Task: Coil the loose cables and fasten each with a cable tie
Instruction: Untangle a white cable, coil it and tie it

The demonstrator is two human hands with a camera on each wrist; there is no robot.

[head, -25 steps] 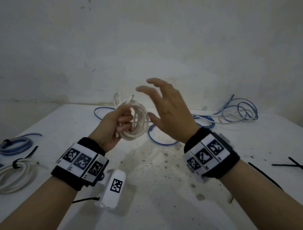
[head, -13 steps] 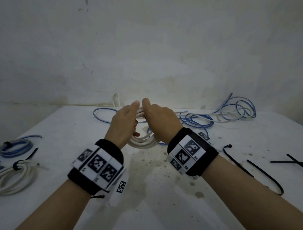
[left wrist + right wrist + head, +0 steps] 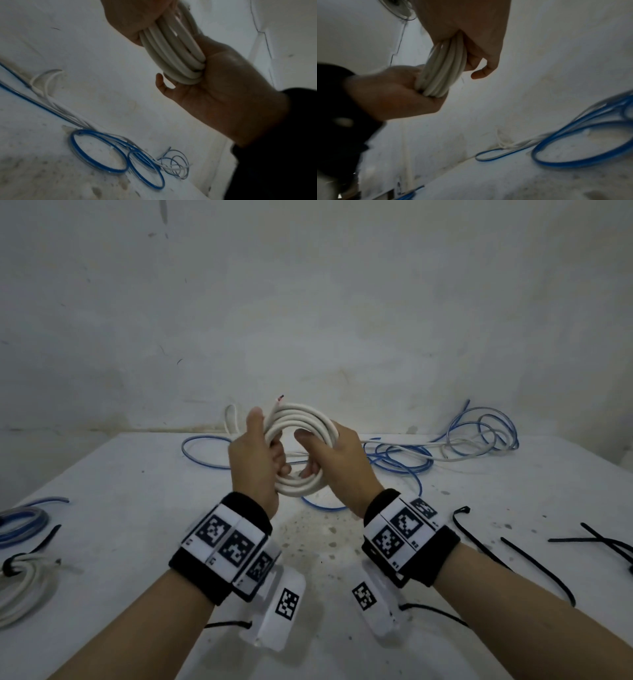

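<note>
A white cable coil (image 3: 301,419) of several turns stands upright above the table, held between both hands. My left hand (image 3: 263,446) grips its left side, thumb up along the outer turns, fingers through the middle. Gripping the right side is my right hand (image 3: 313,455), its thumb inside the ring. The cut cable end (image 3: 279,399) sticks up at the top. The left wrist view shows the coil (image 3: 173,54) running from my left hand (image 3: 137,27) to the right palm (image 3: 223,81). Black cable ties (image 3: 534,563) lie on the table at the right.
Loose blue and white cables (image 3: 411,460) sprawl along the table's back edge by the wall. At the far left lie a tied blue coil (image 3: 20,522) and a tied white coil (image 3: 20,583). More black ties (image 3: 609,542) cross at the far right. The table (image 3: 137,508) is white and speckled.
A second ago my right hand hovered open over the coil in my left hand. It closed onto the coil, and both hands have lifted it and turned it upright.
</note>
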